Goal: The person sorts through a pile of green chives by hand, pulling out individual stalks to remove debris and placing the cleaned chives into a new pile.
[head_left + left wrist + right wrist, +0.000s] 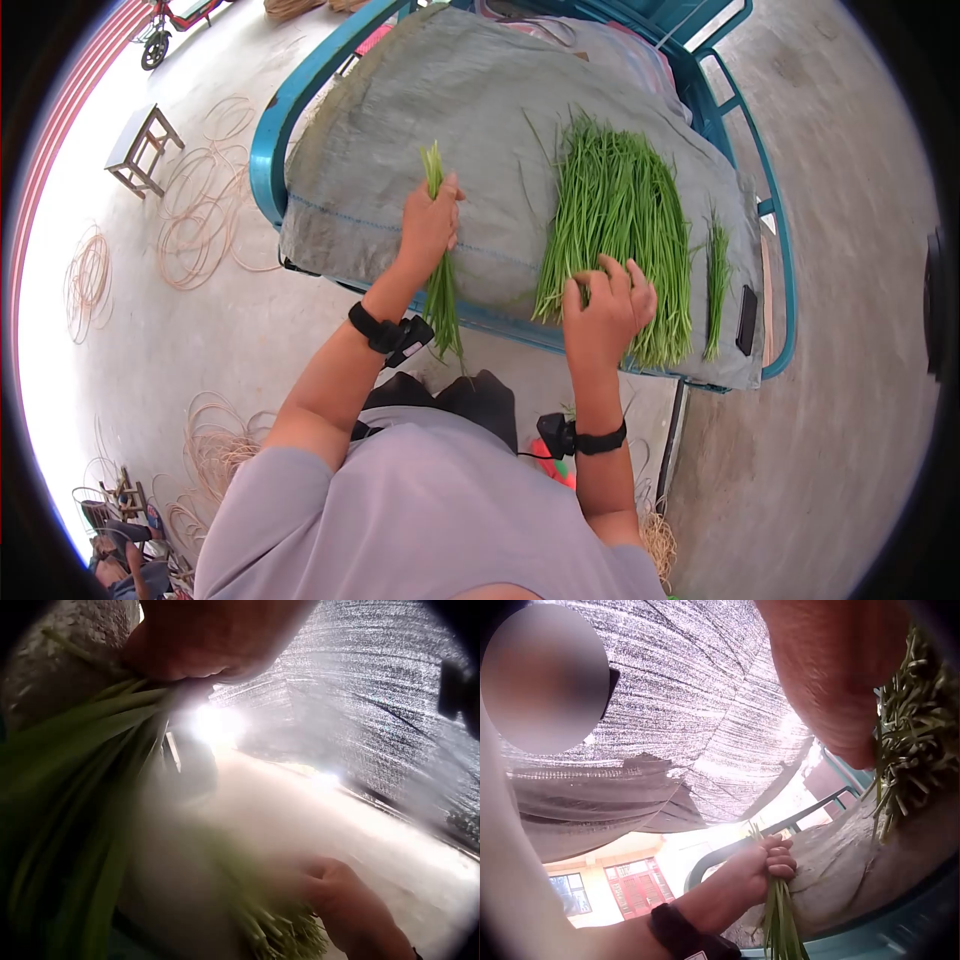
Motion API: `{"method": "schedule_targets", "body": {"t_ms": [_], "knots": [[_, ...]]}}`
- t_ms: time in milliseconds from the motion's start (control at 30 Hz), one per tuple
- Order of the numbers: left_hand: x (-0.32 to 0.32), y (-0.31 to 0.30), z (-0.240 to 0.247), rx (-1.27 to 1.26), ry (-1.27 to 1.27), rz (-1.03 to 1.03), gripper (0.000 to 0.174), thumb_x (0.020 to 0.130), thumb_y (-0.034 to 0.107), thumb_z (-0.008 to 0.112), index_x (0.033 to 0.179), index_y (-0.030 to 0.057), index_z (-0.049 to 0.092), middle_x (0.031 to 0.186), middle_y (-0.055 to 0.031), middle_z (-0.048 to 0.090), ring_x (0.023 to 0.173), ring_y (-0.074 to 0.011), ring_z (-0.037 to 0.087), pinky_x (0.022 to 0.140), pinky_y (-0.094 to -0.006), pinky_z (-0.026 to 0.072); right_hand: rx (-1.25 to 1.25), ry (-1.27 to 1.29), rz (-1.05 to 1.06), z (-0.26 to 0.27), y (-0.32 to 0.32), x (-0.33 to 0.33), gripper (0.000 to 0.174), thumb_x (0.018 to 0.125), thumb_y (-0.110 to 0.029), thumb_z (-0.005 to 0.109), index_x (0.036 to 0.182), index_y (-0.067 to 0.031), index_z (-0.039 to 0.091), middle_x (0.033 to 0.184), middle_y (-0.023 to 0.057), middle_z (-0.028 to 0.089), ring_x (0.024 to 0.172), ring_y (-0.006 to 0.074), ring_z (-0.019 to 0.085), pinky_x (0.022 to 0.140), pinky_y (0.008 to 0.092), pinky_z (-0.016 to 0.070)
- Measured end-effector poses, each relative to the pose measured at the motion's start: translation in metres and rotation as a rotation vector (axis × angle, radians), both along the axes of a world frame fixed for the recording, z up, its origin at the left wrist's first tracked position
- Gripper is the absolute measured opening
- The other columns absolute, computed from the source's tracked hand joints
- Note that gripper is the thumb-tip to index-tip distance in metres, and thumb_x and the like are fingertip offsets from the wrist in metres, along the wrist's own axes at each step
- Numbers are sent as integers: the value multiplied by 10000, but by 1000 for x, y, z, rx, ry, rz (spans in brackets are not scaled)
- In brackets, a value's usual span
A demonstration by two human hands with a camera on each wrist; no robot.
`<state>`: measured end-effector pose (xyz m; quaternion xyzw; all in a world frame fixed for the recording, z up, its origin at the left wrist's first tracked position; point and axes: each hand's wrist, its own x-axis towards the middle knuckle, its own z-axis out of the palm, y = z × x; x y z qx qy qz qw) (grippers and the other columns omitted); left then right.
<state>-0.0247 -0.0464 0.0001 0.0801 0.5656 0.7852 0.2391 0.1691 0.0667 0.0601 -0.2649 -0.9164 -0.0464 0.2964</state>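
In the head view the left hand (pixel 430 225) grips a small bundle of long green stalks (pixel 441 300), pale ends up and leafy ends hanging past the cart's edge. The right hand (pixel 610 310) lies at the near, pale end of a large pile of green stalks (pixel 620 200), its thumb and index finger bent close together; whether a stalk is between them is unclear. The right wrist view shows the left fingers curled round the bundle (pixel 780 922). A thin separate bunch (pixel 717 285) lies right of the pile.
Grey cloth (pixel 370 150) covers the bed of a blue-green cart (pixel 265 165). A dark phone (pixel 746 320) lies at its right edge. On the floor are a stool (pixel 145 150) and coiled strips (pixel 200 220). Another person (pixel 130 570) is at lower left.
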Motion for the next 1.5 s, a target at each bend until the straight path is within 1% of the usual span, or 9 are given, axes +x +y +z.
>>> {"method": "schedule_targets", "body": {"t_ms": [133,167,267,500,800,1000,1167,1400,1500], "knots": [[0,1,2,-11,-51,10,329,953,340,506,834,34,496,534,40,361,396,-47,324,344,-222,285,-223,210,94,14,5,17,46,758,-124,673,780,-103,639,1055,36,626,1074,268,517,994,430,308],[1,1,1,-9,-75,20,327,953,341,506,833,37,496,533,41,358,395,-46,321,342,-219,281,-244,224,112,19,7,26,51,841,-103,609,851,-53,611,1057,88,629,885,228,603,859,358,434],[4,4,1,-57,-95,56,321,955,341,503,835,43,499,531,45,347,394,-43,316,338,-215,272,-972,657,158,30,11,43,109,904,-119,551,937,-16,550,1073,157,618,709,170,621,692,287,494],[8,6,6,-79,-64,87,319,964,331,492,847,34,493,511,54,320,383,-42,285,338,-216,254,-1244,1042,429,48,44,58,253,975,-275,454,896,-35,447,808,163,629,554,130,570,486,225,461],[9,6,7,-125,-29,83,320,968,315,489,851,18,510,534,46,340,393,-49,305,345,-213,266,-2105,445,980,52,45,92,253,932,-237,546,839,-11,484,633,105,599,512,116,548,448,206,418],[30,-12,51,-117,60,-372,347,978,336,455,901,26,591,640,-14,545,454,-53,400,412,-223,338,-1757,544,394,56,9,26,168,951,-182,508,886,-27,512,689,70,613,531,84,546,483,201,435],[49,-31,83,4,-37,-758,374,988,338,422,958,13,605,699,-32,582,476,-76,429,463,-205,365,-1560,684,361,49,-22,-27,176,937,-208,551,881,-41,540,792,33,599,526,54,494,453,193,395],[34,-38,79,-43,-66,-904,354,980,343,444,965,26,602,701,-25,552,494,-77,416,484,-217,365,-1657,783,250,40,-46,-58,179,905,-234,618,899,-59,583,844,-26,534,591,15,419,503,159,320],[35,-37,70,-34,-91,-879,347,975,350,454,927,37,598,727,-21,547,531,-75,432,495,-221,366,-1553,777,390,28,-53,-69,187,933,-231,569,974,-50,550,858,-28,522,655,10,440,568,182,389]]}}
